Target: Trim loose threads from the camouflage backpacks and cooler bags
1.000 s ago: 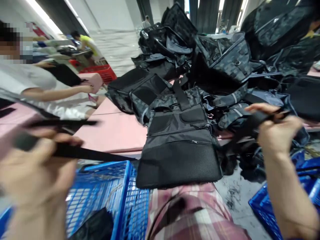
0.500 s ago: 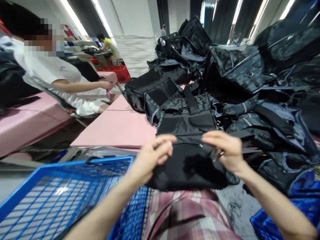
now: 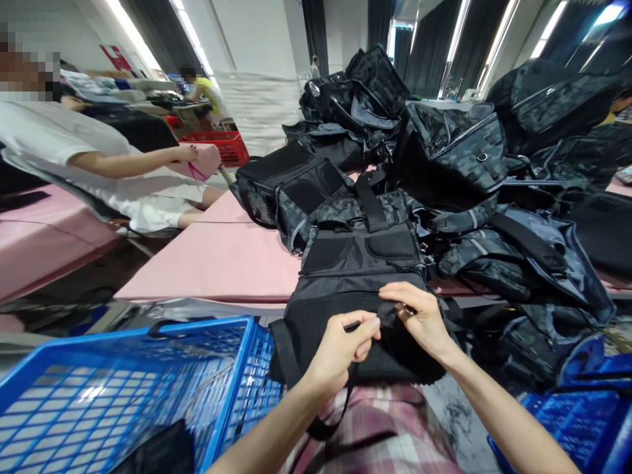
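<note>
A black backpack [image 3: 316,309] lies with its lower part over my lap and its padded upper part on the pink table. My left hand [image 3: 348,345] is closed in a pinch on a narrow black strap [image 3: 340,418], which hangs in a loop below it. Close by on the right, my right hand [image 3: 422,322] is curled around a small metal tool [image 3: 405,311], mostly hidden by the fingers. A small dark piece [image 3: 388,314] shows between the two hands; which of them holds it I cannot tell.
A blue plastic basket [image 3: 232,388] stands at my left with a dark item inside. Another blue basket [image 3: 573,421] is at lower right. Black and camouflage bags [image 3: 444,145] pile up on the pink table [image 3: 212,263]. A seated person in white [image 3: 113,164] is at left.
My hands have come together over the backpack, the left moving right. The left now pinches a strap, whose loop hangs into view. A dark item now shows in the left basket.
</note>
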The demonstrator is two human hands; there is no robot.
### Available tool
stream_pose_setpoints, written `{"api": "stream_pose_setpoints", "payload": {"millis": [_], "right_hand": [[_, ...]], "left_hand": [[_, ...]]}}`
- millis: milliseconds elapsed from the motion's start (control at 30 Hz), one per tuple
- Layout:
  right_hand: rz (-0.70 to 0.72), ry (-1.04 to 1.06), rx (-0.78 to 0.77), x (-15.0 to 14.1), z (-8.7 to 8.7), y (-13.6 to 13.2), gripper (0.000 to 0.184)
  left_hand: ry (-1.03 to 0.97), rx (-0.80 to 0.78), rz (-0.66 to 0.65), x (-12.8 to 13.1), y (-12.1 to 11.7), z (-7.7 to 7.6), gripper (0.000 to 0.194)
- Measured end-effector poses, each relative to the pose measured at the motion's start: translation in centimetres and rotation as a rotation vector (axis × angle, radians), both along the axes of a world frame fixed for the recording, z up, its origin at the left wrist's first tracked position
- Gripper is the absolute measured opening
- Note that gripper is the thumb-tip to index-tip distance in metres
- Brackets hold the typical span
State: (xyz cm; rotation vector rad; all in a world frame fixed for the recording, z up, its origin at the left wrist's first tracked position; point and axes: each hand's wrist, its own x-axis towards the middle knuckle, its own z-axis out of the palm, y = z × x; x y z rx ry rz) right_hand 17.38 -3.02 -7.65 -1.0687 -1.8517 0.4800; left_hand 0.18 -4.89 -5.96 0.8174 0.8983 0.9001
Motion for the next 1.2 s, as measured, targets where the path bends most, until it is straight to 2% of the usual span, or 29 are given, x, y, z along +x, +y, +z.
{"api": "stream_pose_setpoints", "payload": {"millis": [100,133,200,267,367,433,633,833,1000,1200], "right_hand": [[-0.209,-0.124,-0.074,0.7,0.4,-1.5,0.042],[-0.266,-0.149,-0.066,0.9,0.4,-2.2,0.042],[-0.321,-0.184,0.019,1.0,0.5,-3.4,0.027],[-0.331,-0.234,0.148,1.0,0.5,-4.1,0.018],[-0.337,-0.332,0.325,0.9,0.4,-4.4,0.02],[-0.342,-0.367,0.378,0.9,0.3,-4.2,0.02],[-0.348,-0.263,0.291,1.2,0.2,-4.2,0.014],[-0.32,-0.323,0.318,1.0,0.3,-4.2,0.019],[-0.301,-0.271,0.208,1.3,0.2,-4.2,0.014],[-0.294,-0.307,0.226,1.2,0.1,-4.2,0.014]], "left_hand": [[0.013,0.048,0.146,0.5,0.3,-0.3,0.031],[0.017,0.053,0.18,0.7,0.4,-0.4,0.03],[0.02,0.057,0.221,0.9,0.6,-0.5,0.029],[0.022,0.06,0.231,1.2,0.8,-0.5,0.027],[0.033,0.067,0.218,1.6,0.7,-0.4,0.026],[0.041,0.067,0.207,1.7,0.5,-0.4,0.026],[0.112,0.085,0.211,1.9,0.3,-0.8,0.026],[0.245,0.246,0.221,2.2,0.4,-1.2,0.019],[0.245,0.231,0.183,2.4,0.5,-1.1,0.016],[0.265,0.248,0.16,2.6,0.4,-1.2,0.014]]}}
